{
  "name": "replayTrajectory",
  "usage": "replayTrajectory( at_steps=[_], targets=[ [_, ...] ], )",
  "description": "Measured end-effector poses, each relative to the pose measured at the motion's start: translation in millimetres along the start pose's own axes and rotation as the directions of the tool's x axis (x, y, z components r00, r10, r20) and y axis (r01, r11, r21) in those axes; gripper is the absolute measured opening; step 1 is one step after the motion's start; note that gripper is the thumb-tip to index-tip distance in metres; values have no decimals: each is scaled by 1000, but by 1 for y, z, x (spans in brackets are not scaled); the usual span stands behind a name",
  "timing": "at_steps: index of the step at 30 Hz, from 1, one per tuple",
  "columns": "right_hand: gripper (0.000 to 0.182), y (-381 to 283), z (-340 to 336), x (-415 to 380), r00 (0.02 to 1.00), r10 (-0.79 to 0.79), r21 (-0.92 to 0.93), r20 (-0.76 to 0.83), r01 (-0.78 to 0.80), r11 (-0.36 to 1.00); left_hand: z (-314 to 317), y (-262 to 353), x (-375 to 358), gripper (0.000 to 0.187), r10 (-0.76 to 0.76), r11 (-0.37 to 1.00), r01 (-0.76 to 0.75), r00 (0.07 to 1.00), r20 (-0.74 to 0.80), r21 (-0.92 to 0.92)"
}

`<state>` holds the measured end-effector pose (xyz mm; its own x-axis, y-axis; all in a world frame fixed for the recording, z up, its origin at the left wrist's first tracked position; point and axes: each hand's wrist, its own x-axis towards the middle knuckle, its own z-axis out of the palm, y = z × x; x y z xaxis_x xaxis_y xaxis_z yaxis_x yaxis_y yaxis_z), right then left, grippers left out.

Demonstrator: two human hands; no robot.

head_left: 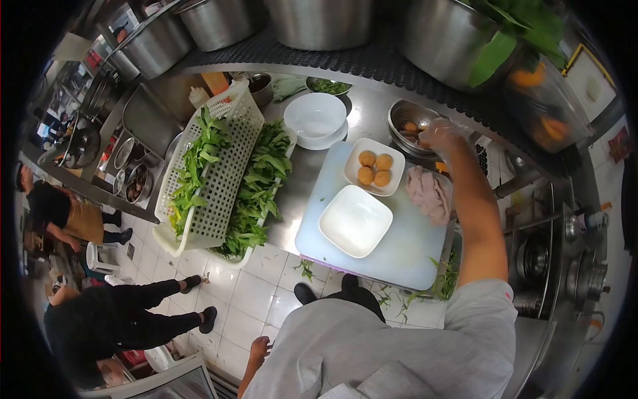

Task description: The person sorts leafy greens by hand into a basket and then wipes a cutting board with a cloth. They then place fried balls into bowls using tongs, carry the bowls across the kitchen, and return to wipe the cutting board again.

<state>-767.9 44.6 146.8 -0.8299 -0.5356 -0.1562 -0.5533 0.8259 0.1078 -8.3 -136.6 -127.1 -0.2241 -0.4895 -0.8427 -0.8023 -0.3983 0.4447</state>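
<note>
My right hand (444,137), in a clear plastic glove and smeared by motion, reaches over the rim of a steel bowl (399,118). Browned pieces (412,126) lie inside the bowl; I cannot tell whether the fingers grip one. My left hand (260,348) hangs low at my side, its fingers loosely bent with nothing in them. In a white square bowl (352,174) on the pale cutting board (405,256) sit several round golden fried balls (374,167). Nearer to me is a second white square bowl (355,221). A crumpled pinkish cloth (428,194) lies at the board's right side.
White baskets (222,179) of leafy greens (259,179) stand left of the board. Behind it are stacked white bowls (316,116). A shelf (372,63) with large steel pots (319,23) hangs overhead. Two other people (113,326) are at the left. Leaf scraps (304,268) litter the floor.
</note>
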Motion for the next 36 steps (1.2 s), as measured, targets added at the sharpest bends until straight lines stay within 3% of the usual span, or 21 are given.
replayTrajectory(
  at_steps=[3,4,7,8,10,12,13,15,16,18,20,21,23,24,25,26,28,30,32,34,36],
  targets=[
    [32,11,19,6,965,-263,-369,-19,238,899,0,-8,8,25,2,1000,-3,1000,25,14],
    [32,13,25,8,966,-257,-368,-18,232,900,-2,-8,13,25,-10,999,9,1000,27,41],
    [34,-12,7,-10,999,-45,-181,7,46,982,-8,5,33,24,45,989,-54,996,73,136],
    [33,-20,-11,-38,995,22,-5,-92,-23,1000,-11,-6,44,25,226,949,-236,971,75,208],
    [33,-15,-17,-50,979,100,176,-177,-68,982,-10,12,48,26,109,992,-109,994,4,61],
    [30,13,-9,-47,854,-310,-104,-417,294,950,-9,26,50,29,-8,994,2,998,-55,-112],
    [30,16,-6,-49,857,-315,-104,-409,299,949,-9,28,50,29,-18,993,12,998,-53,-114],
    [24,7,-34,-79,921,-152,570,-358,344,746,-10,31,50,29,14,994,-20,998,-54,-111],
    [24,-6,-53,-95,924,-152,573,-351,340,745,-10,29,51,28,9,992,-14,999,-42,-124],
    [23,-32,-84,-123,943,-273,536,192,133,834,-10,23,50,28,-13,996,10,1000,-28,-85],
    [24,-29,-39,-118,841,-502,584,201,309,751,-7,21,50,28,-25,999,25,1000,-11,-48],
    [24,-32,-17,-122,845,-496,581,201,305,754,-6,27,40,28,-26,998,27,1000,-11,59],
    [28,-39,9,-132,758,-637,182,-138,652,736,-5,35,29,28,-21,986,21,1000,-4,167],
    [28,-32,7,-131,762,-633,178,-137,647,741,-5,36,26,28,-17,987,17,1000,-5,159],
    [32,-21,0,-130,850,-526,588,-38,444,676,-6,36,24,28,-15,988,16,1000,-7,152],
    [35,-13,-10,-127,885,-452,870,108,135,474,-9,36,24,28,23,984,-24,1000,10,175],
    [44,0,-52,-108,915,-387,536,115,271,799,-19,18,40,28,118,972,-122,992,34,202],
    [45,-19,-82,-124,985,148,673,-88,-51,738,-21,15,46,28,214,948,-222,975,60,228],
    [45,16,-32,-57,972,194,555,-133,-90,827,-18,29,47,28,-31,999,32,999,-42,16],
    [45,21,-19,-28,956,227,427,-185,-130,895,-16,34,48,28,-21,1000,19,998,-56,-23],
    [46,0,-28,-22,978,208,57,-24,-207,977,-14,39,44,28,-16,998,11,997,-72,-64]
  ],
)
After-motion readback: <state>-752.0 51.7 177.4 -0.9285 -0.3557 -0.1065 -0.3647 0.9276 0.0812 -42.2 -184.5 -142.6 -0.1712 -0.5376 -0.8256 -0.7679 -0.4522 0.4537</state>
